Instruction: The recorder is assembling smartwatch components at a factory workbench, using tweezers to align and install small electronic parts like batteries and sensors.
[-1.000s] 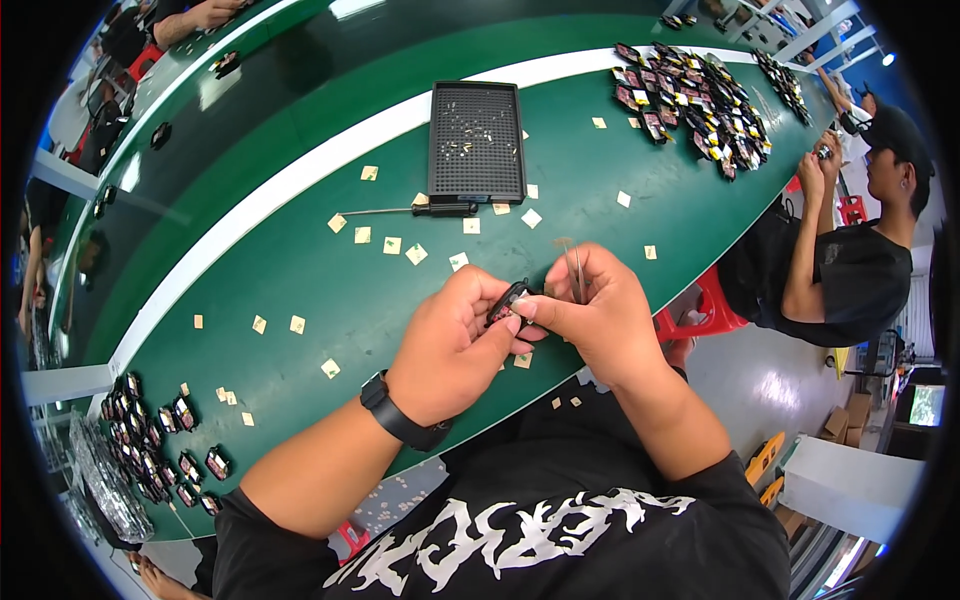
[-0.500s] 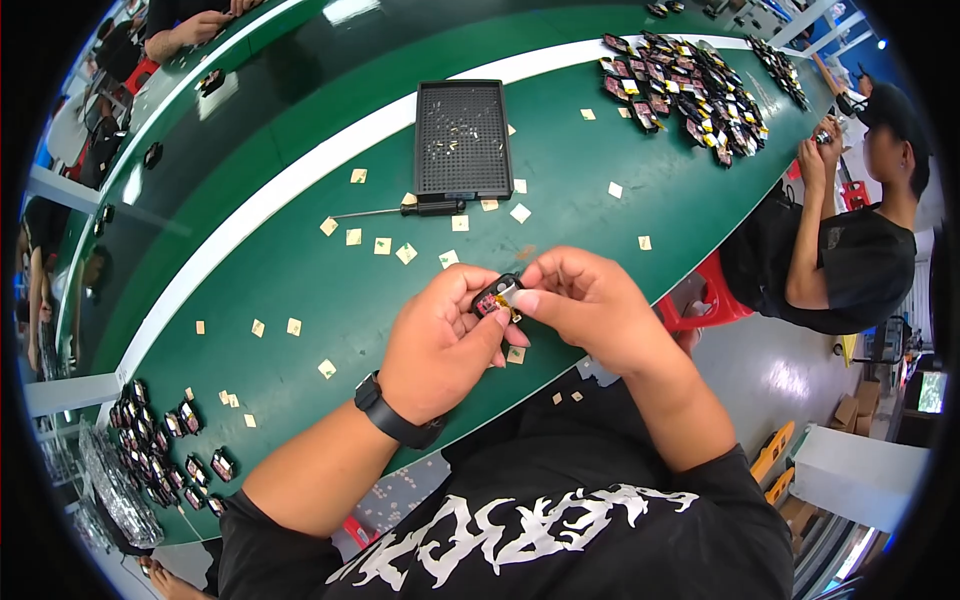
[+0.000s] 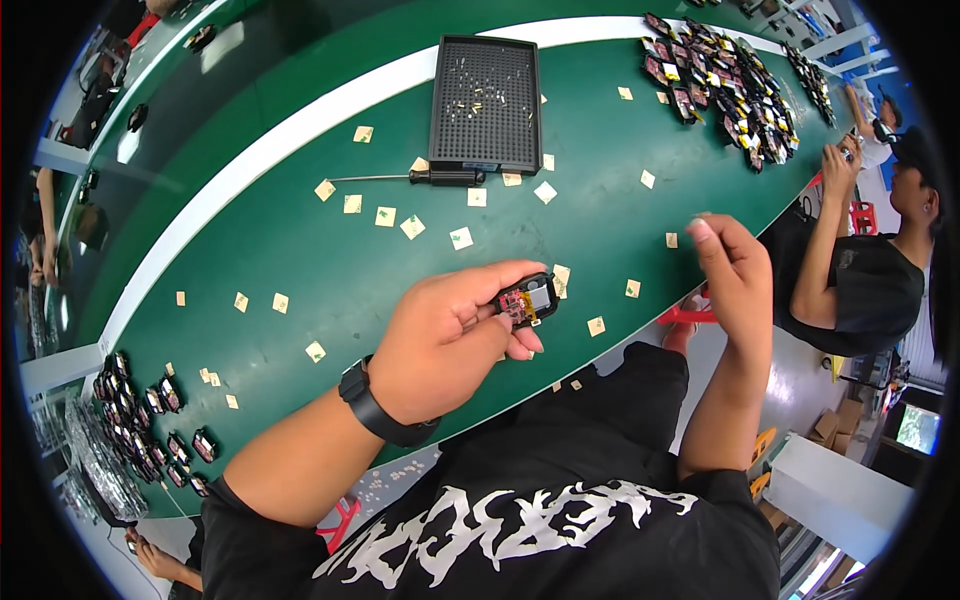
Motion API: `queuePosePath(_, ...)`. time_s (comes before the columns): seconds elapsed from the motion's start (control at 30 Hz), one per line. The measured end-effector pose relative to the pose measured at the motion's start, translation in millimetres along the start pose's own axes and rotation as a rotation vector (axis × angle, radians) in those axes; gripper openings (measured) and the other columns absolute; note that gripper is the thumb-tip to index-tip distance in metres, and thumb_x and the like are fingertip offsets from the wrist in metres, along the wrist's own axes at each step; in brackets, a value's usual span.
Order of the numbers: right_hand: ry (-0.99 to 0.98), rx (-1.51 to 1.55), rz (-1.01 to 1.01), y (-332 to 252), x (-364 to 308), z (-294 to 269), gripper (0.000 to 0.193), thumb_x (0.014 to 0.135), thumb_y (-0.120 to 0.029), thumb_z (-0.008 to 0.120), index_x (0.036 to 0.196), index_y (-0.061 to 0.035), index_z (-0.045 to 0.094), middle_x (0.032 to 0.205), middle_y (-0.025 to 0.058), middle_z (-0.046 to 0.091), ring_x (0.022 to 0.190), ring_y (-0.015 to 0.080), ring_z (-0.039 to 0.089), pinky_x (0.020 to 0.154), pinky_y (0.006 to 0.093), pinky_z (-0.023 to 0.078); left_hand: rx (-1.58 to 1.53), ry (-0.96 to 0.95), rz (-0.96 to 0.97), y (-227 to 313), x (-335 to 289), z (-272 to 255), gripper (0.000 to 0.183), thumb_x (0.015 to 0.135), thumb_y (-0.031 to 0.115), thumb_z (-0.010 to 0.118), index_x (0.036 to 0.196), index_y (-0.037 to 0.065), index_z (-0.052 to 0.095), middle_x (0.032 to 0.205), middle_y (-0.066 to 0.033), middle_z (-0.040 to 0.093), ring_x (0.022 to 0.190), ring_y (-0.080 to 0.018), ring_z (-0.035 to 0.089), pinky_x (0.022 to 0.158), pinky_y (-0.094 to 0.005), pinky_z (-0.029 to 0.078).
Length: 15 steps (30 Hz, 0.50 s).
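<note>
My left hand (image 3: 440, 335), with a black watch on its wrist, grips a small black plastic casing (image 3: 551, 297). Its open face shows a red circuit board, yellow tape and a silver block like a battery. The thumb lies on the board's near edge while the fingers wrap underneath. Apart from it, my right hand (image 3: 738, 275) is raised over the table's right edge. Its fingers are curled with thumb and forefinger close together; anything between them is too small to make out. A pale paper square (image 3: 562, 278) lies just beyond the casing.
A black perforated tray (image 3: 486, 165) with small bits stands ahead, a screwdriver (image 3: 445, 177) along its near edge. Paper squares dot the green table (image 3: 260, 370). Open casings are heaped at far right (image 3: 735, 90) and near left (image 3: 125, 425). A co-worker (image 3: 870, 270) sits at right.
My right hand has left the casing and moved right, away from the left hand. The casing stays in my left hand, its silver block now more exposed. The whole view has shifted slightly.
</note>
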State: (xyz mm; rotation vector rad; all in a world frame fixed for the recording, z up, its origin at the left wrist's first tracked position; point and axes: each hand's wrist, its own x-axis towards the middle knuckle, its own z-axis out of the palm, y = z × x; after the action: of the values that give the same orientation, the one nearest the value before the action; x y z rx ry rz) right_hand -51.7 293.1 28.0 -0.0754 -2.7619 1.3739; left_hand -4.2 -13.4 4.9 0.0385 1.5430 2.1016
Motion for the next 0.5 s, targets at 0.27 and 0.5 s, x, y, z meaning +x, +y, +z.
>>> queuePosePath(0.27, 0.114, -0.146, -0.189, 21, 9, -18, 0.051, 0.099, -0.020, 0.067, 0.064, -0.0016, 0.034, 0.058, -0.0024, 0.031, 0.057, 0.0072, 0.026, 0.049, 0.0289, 0.022, 0.012, -0.053, 0.075, -1, 1, -3, 0.056, 0.087, -0.016, 0.035, 0.140, -0.008, 0.051, 0.103, -0.0142, 0.068, 0.093, -0.0175, 0.071, 0.083, -0.0279, 0.057)
queuePosePath(0.5, 0.008, -0.241, -0.388, -13, 6, -6, 0.027, 0.086, -0.015, 0.079, 0.075, 0.0001, 0.059, 0.063, 0.0025, 0.049, 0.054, 0.0094, 0.042, 0.050, 0.0261, 0.031, 0.151, -0.060, 0.140, -3, 1, -6, 0.057, 0.084, -0.018, 0.036, 0.137, -0.007, 0.054, 0.102, -0.0133, 0.068, 0.091, -0.0169, 0.071, 0.080, -0.0268, 0.057)
